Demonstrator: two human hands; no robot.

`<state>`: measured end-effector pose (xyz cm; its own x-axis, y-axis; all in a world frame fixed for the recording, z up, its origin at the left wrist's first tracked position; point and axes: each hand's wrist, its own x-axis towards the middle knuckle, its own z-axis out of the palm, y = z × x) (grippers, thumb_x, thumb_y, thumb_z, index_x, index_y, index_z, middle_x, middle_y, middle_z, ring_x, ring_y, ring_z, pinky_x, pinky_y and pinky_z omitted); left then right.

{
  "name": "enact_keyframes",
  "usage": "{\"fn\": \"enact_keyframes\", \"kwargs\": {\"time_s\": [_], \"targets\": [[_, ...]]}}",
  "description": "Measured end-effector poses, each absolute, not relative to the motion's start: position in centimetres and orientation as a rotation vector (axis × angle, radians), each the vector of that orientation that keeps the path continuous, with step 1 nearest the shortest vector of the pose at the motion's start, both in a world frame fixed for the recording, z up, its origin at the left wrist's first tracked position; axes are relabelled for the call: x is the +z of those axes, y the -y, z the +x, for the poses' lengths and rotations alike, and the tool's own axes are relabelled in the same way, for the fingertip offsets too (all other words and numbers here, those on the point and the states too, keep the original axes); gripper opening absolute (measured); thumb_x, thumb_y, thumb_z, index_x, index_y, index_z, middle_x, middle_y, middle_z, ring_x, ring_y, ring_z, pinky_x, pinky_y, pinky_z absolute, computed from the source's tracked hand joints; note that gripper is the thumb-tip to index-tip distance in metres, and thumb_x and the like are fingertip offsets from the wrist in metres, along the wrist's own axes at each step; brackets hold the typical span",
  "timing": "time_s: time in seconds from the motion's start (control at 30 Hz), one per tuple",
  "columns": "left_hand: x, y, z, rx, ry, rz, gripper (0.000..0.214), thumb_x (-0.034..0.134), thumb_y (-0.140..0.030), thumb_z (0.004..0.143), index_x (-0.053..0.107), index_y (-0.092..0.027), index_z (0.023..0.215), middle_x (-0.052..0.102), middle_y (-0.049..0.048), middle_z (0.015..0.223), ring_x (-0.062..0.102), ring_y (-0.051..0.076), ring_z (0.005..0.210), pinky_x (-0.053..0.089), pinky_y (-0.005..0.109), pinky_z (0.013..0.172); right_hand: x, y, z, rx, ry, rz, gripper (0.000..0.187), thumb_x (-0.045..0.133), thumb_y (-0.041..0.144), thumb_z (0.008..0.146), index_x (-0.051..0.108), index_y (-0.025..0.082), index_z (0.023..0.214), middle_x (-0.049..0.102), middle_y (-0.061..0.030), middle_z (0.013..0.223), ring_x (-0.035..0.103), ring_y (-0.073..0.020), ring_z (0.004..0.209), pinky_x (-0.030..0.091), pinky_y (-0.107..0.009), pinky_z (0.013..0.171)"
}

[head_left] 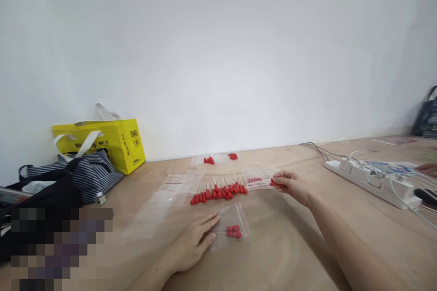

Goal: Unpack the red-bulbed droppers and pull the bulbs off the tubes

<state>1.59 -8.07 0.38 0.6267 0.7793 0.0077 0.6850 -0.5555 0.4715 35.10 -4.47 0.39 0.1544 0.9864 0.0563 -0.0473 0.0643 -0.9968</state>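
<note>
My left hand [191, 245] lies flat on the table, fingers stretched out, pressing the edge of a small clear zip bag [232, 225] that holds a few red-tipped droppers. My right hand [292, 186] reaches forward with its fingers pinched on a red dropper bulb at the end of another clear bag [259, 177] with droppers in it. Between the hands lies a row of several loose droppers [218, 191] with red bulbs. Empty clear bags [177, 184] lie to the left of the row. Two more filled bags [218, 159] rest farther back near the wall.
A yellow carrier bag [109, 141], a striped bag [85, 173] and a black bag [44, 200] stand at the left. A white power strip [372, 182] with cables lies at the right, papers behind it. Another person's hand [428, 169] shows at the right edge.
</note>
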Motion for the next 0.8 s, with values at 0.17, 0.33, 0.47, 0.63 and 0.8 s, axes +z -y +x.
{"fn": "enact_keyframes", "kwargs": {"time_s": [0.17,0.33,0.47,0.63,0.8], "targets": [[0.6,8.0,1.7,0.304,-1.153,2.392,0.043,0.039,-0.041,0.084,0.040,-0.028,0.126,0.034,0.0002,0.136,0.030,0.021,0.125,0.022,0.041,0.104,-1.2,1.9,30.4,0.409,1.303,-1.272,0.018,0.055,0.033,0.070,0.050,0.017,0.077,0.059,-0.0023,0.069,0.057,-0.0144,0.062,0.046,-0.027,0.060],[0.5,8.0,1.5,0.276,-1.152,2.393,0.044,0.038,-0.041,0.085,0.038,-0.028,0.126,0.031,0.0002,0.137,0.029,0.021,0.125,0.021,0.040,0.105,-2.1,0.5,27.1,0.093,1.615,-1.349,0.012,0.044,0.023,0.078,0.055,0.018,0.080,0.059,-0.0059,0.083,0.056,-0.0179,0.079,0.043,-0.031,0.073],[0.6,8.1,1.5,0.277,-1.139,2.405,0.044,0.037,-0.041,0.085,0.038,-0.029,0.127,0.032,-0.0001,0.137,0.029,0.020,0.125,0.022,0.040,0.104,-2.8,0.3,26.4,-0.058,1.905,-1.427,0.020,0.042,0.017,0.080,0.057,0.019,0.093,0.058,-0.0074,0.096,0.055,-0.0176,0.087,0.041,-0.028,0.077],[0.6,8.1,1.5,0.266,-1.138,2.404,0.044,0.037,-0.042,0.085,0.038,-0.028,0.127,0.032,0.0004,0.137,0.029,0.020,0.125,0.022,0.040,0.104,-3.1,0.4,26.3,-0.067,1.978,-1.451,0.027,0.045,0.017,0.080,0.054,0.017,0.105,0.057,-0.0095,0.105,0.054,-0.0189,0.094,0.041,-0.027,0.081],[0.4,8.0,1.4,0.322,-1.119,2.399,0.043,0.038,-0.043,0.084,0.040,-0.029,0.125,0.034,-0.0001,0.136,0.031,0.020,0.124,0.023,0.040,0.104,-2.8,1.0,26.6,-0.037,1.991,-1.470,0.031,0.043,0.016,0.080,0.052,0.015,0.109,0.056,-0.0106,0.108,0.054,-0.0193,0.096,0.042,-0.029,0.082]]}}
